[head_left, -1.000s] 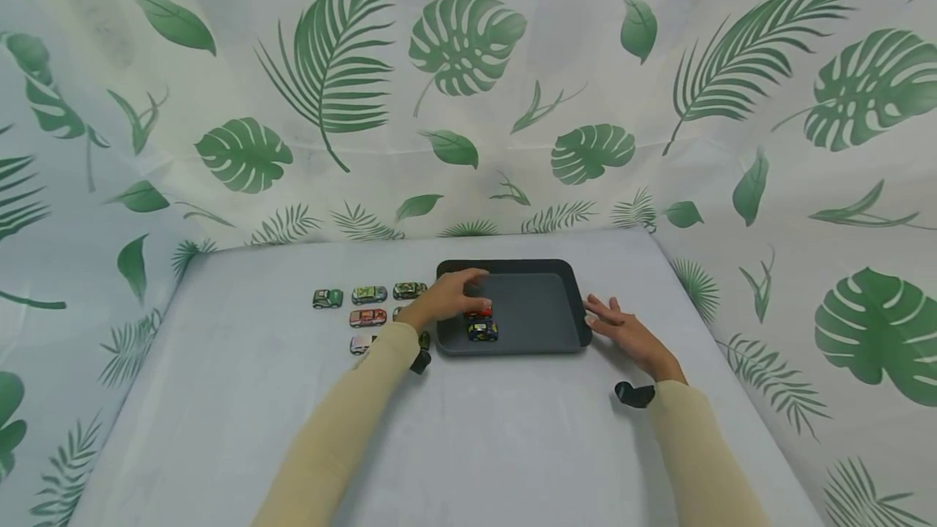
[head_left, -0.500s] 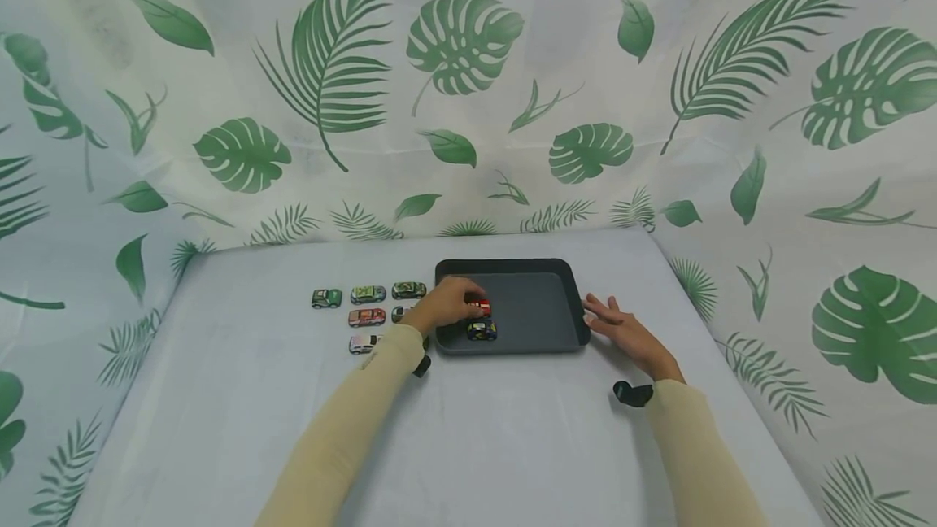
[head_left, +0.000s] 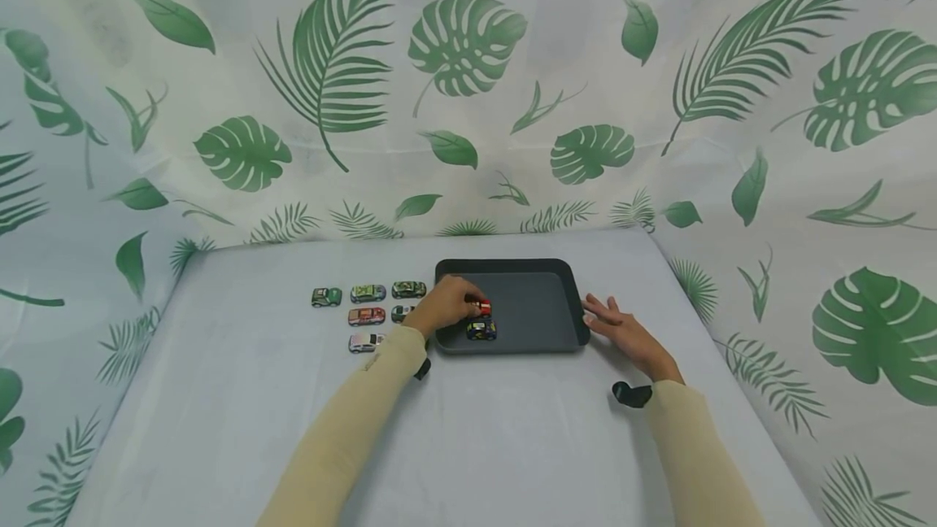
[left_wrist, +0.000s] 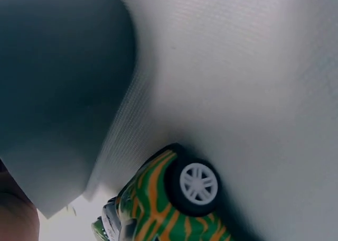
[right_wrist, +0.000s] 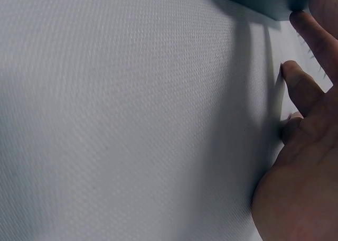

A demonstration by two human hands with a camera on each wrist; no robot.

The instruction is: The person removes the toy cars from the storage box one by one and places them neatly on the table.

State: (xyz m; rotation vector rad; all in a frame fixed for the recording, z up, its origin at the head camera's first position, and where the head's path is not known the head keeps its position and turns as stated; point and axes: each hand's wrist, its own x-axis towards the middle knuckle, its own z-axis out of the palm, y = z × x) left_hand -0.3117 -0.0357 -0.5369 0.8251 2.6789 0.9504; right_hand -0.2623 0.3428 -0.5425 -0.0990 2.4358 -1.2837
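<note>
In the head view my left hand (head_left: 448, 304) reaches over the left wall of a dark grey tray (head_left: 538, 311). Its fingers and thumb pinch a red toy car (head_left: 484, 307), partly hidden by them. Just in front of that car, a dark blue toy car (head_left: 481, 329) sits on the tray floor. My right hand (head_left: 631, 338) touches the tray's right side with its fingers extended. The right wrist view also has these fingers by the tray's corner (right_wrist: 282, 3). An orange-and-green striped toy car (left_wrist: 163, 198) lies below the left wrist, outside the tray.
Left of the tray, several toy cars stand on the white tabletop (head_left: 220, 397), among them a green one (head_left: 326, 298), an orange-red one (head_left: 366, 316) and a white one (head_left: 364, 342). A leaf-printed curtain (head_left: 351, 185) rises behind the table.
My left hand has come down slightly, and its spread fingers have drawn in around the red toy car. The right hand keeps its place at the tray's side.
</note>
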